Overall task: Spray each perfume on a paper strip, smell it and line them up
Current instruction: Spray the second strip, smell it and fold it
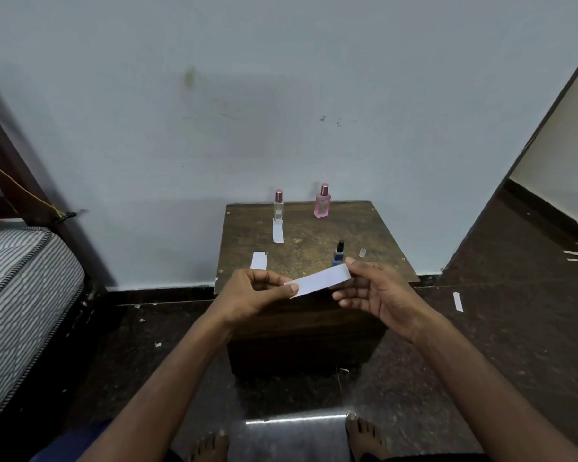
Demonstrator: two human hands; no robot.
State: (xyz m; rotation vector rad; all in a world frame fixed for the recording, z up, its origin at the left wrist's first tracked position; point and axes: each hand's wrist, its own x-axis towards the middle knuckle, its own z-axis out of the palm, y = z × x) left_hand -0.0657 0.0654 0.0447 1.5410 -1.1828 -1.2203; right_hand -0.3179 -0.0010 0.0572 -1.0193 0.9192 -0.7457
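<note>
Holding one strip (318, 280), hands (257, 295) face perhaps three bottles (278, 205).

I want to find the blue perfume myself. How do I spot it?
Look at the brown wooden table against the wall. Near its front right part, just behind the white paper strip held in both hands, stands the small blue glass bottle. It has a black sprayer with no cap on; the other two bottles stand farther back with pink caps.
</note>
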